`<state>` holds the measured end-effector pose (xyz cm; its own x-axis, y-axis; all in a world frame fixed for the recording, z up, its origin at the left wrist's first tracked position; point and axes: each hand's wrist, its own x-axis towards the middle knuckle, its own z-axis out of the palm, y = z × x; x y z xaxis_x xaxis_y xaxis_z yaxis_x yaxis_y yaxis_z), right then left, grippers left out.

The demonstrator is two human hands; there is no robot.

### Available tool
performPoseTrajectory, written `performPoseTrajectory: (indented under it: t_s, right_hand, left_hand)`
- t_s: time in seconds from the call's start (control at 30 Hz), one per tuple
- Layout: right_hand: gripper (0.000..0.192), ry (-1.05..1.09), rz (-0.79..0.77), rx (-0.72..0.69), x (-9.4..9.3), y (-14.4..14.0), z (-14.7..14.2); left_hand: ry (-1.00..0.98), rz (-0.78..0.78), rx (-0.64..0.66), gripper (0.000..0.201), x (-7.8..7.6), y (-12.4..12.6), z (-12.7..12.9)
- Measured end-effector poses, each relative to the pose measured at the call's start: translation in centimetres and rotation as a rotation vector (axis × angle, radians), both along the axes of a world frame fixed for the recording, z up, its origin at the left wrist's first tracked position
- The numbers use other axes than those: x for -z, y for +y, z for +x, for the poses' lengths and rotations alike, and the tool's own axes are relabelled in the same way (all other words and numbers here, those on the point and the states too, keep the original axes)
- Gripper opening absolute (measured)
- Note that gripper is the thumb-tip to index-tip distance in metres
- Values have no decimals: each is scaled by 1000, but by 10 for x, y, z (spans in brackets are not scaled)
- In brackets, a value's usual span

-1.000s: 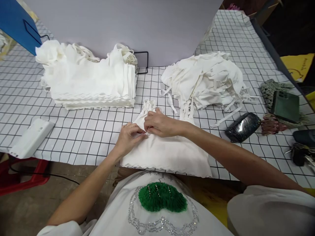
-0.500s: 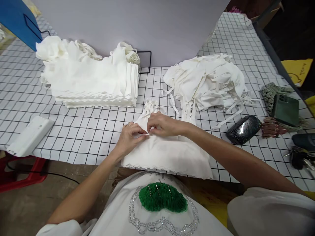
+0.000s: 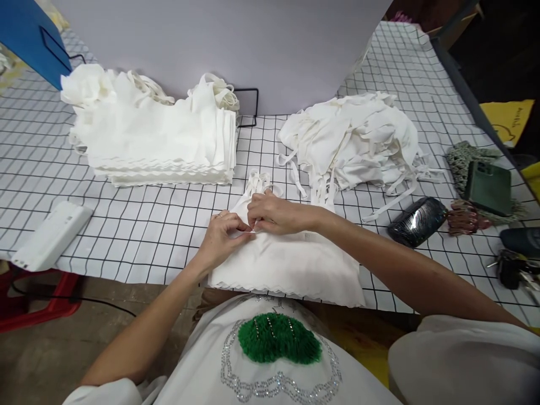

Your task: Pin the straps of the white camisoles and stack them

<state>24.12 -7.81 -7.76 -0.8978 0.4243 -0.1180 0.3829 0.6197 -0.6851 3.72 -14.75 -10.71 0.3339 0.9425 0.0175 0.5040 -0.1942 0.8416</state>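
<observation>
A white garment (image 3: 291, 264) with a scalloped hem lies flat at the table's near edge, its straps (image 3: 258, 181) bunched at the far end. My left hand (image 3: 221, 236) and my right hand (image 3: 274, 214) meet over its upper left part, fingertips pinching the cloth together at one small spot. Both hands rest on the fabric. What sits between the fingertips is too small to make out.
A neat stack of folded white garments (image 3: 160, 140) stands at the back left, a loose heap of white garments (image 3: 354, 140) at the back right. A white flat device (image 3: 50, 236) lies left. A black case (image 3: 415, 220), green phone (image 3: 489, 188) and keys (image 3: 512, 270) lie right.
My right hand's fingers shifted slightly left along the cloth, toward my left hand's fingertips. The garment and the piles have stayed in place.
</observation>
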Motion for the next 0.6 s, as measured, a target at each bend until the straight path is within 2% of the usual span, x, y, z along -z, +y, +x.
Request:
performPoseTrajectory:
  t_s: [0.3, 0.47, 0.6]
  right_hand:
    - [18, -72, 22, -64, -10, 2, -2]
    - [19, 0, 62, -32, 3, -2, -8]
    - [20, 146, 87, 91, 18, -13, -10]
  left_hand:
    - [6, 5, 15, 11, 0, 0, -1]
    - [16, 4, 12, 14, 1, 0, -2]
    - [14, -32, -7, 17, 2, 0, -3]
